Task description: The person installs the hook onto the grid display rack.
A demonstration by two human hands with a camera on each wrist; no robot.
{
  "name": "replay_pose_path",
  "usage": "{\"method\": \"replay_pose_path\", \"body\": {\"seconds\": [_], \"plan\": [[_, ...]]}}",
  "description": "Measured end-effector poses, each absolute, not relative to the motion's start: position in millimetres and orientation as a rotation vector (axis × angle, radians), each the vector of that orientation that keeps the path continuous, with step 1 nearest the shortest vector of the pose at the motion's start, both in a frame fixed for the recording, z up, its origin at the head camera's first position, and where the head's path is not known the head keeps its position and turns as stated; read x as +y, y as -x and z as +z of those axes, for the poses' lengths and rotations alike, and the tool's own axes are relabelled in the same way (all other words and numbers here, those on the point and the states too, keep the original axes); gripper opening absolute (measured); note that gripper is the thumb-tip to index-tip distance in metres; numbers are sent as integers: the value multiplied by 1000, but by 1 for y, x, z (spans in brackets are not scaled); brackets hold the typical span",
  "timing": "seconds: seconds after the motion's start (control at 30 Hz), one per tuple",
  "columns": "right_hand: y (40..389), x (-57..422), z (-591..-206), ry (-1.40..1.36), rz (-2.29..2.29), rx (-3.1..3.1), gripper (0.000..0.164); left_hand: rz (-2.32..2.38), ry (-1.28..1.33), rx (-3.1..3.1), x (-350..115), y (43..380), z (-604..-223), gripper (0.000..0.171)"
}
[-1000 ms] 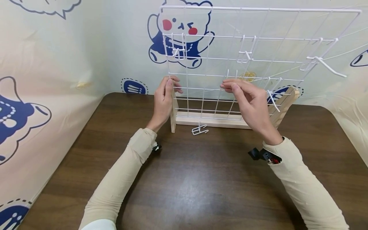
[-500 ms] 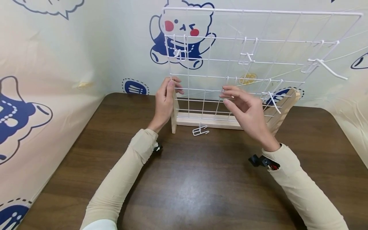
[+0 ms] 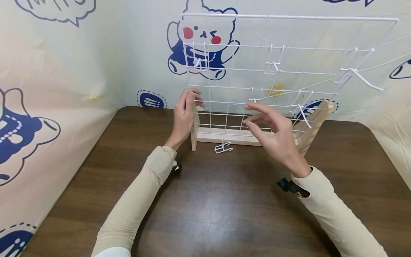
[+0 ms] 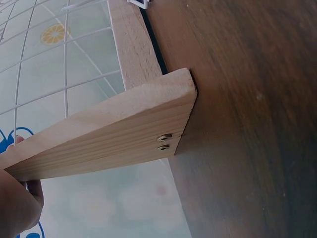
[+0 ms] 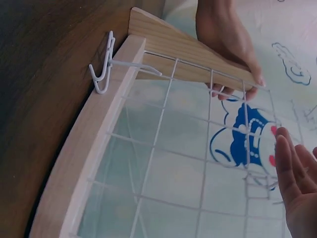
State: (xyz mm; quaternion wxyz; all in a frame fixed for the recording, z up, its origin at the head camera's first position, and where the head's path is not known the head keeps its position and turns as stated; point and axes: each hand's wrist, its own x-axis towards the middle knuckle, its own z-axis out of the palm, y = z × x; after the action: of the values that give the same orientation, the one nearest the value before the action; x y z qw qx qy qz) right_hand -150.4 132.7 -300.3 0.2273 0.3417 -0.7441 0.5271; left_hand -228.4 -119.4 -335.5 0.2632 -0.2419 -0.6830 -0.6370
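Observation:
A white wire grid rack (image 3: 289, 17) leans back in a wooden stand (image 3: 231, 136). My left hand (image 3: 183, 114) grips the upper end of the stand's left side board (image 4: 109, 134), thumb in front and fingers behind. In front of the grid my right hand (image 3: 277, 134) is held with spread fingers and nothing between them. Just above its fingertips a white hook (image 3: 254, 100) hangs on the grid, partly hidden by the hand. Another loose white hook (image 3: 223, 147) lies on the table before the base bar.
More white hooks hang on the grid: an upper left hook (image 3: 200, 63), an upper middle hook (image 3: 273, 67), an upper right hook (image 3: 359, 75) and a lower right hook (image 3: 302, 113), whose prongs stick out forward. A patterned cloth (image 3: 128, 53) encloses the brown table (image 3: 212, 207).
My right hand has let go of the hook, which now hangs on the grid; its fingers have spread and the hand has dropped lower. My left hand keeps its grip.

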Motion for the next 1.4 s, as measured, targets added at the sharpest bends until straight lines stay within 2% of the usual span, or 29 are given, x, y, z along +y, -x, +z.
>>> {"method": "replay_pose_path", "body": {"seconds": [0.27, 0.63, 1.4], "plan": [[158, 131, -320, -1060, 1360, -2018, 40, -1716, 656, -1834, -119, 228, -336, 29], [161, 114, -337, -1047, 1326, -2226, 29, -1718, 657, -1816, -118, 228, -335, 28], [179, 87, -368, -1019, 1277, -2566, 22, -1733, 621, -1842, -116, 225, -335, 28]]}}
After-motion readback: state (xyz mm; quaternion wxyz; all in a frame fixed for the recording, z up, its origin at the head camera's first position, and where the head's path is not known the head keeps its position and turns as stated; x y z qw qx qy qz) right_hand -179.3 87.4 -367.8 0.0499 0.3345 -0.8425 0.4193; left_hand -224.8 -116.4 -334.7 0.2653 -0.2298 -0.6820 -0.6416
